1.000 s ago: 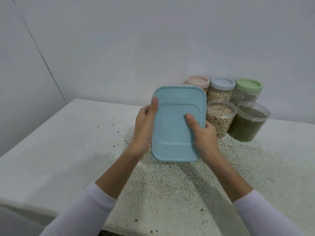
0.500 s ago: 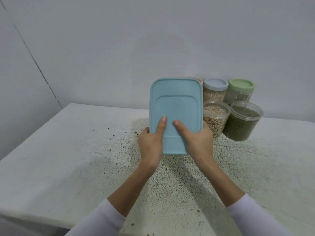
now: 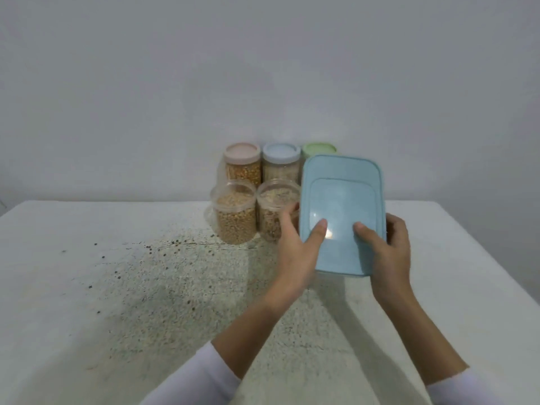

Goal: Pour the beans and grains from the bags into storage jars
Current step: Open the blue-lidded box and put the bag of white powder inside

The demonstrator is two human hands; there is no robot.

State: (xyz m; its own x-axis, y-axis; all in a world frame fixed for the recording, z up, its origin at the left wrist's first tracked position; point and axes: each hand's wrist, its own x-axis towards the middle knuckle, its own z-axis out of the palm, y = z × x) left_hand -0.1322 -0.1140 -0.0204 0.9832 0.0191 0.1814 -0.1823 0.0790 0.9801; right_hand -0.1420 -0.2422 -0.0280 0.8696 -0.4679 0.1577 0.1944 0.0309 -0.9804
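Observation:
Both hands hold a light blue rectangular lid (image 3: 342,200) tilted up above the table. My left hand (image 3: 298,252) grips its left edge with the thumb on its face. My right hand (image 3: 388,252) grips its lower right edge, thumb on top. Behind stand storage jars: an open jar of yellow beans (image 3: 233,214), an open jar of pale grains (image 3: 274,206), a pink-lidded jar (image 3: 242,165), a blue-lidded jar (image 3: 281,162) and a green-lidded jar (image 3: 317,148), mostly hidden by the lid. No bags are in view.
The white speckled table (image 3: 117,287) carries scattered dark seeds (image 3: 149,249) left of centre. A plain wall (image 3: 263,83) rises right behind the jars. The table's right edge (image 3: 496,264) runs diagonally near my right hand.
The lid and both hands have shifted to the right, now covering the green jars; the view has turned so the jars sit left of the lid.

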